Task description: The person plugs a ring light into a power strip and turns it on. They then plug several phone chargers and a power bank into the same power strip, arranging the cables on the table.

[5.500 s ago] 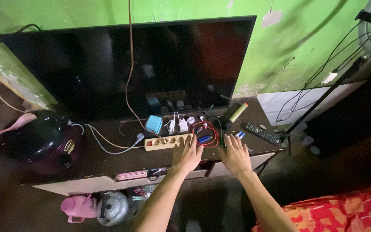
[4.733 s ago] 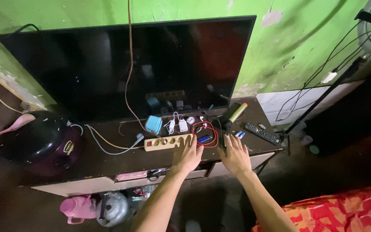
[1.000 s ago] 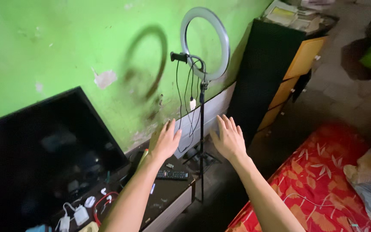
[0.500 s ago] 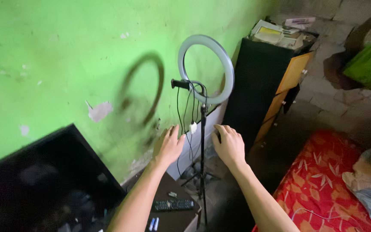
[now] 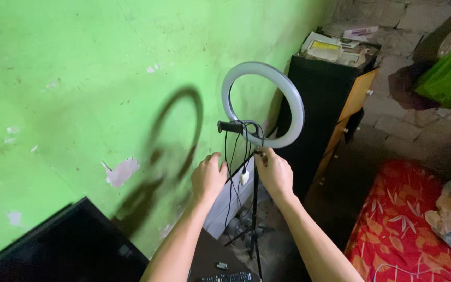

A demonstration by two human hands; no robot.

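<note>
A white ring light [image 5: 294,102] stands on a thin black stand [image 5: 256,214] in front of the green wall. A black clamp [image 5: 230,127] sticks out left of the ring's base, and black cables [image 5: 230,172] hang from it with a small white controller [image 5: 244,177]. My right hand [image 5: 276,175] is closed around the top of the stand, just under the ring. My left hand [image 5: 208,178] is beside the hanging cables with its fingers curled. Whether it grips a cable is unclear.
A dark television corner [image 5: 53,250] fills the lower left, with a remote [image 5: 230,277] on the cabinet below. A black cabinet with orange drawers [image 5: 335,99] and papers [image 5: 330,47] on top stands right of the light. Red patterned bedding [image 5: 408,224] lies at the lower right.
The view has swung from the television cabinet to the ring light. Both hands have risen from spread in the air to the stand's top, the right closing on it.
</note>
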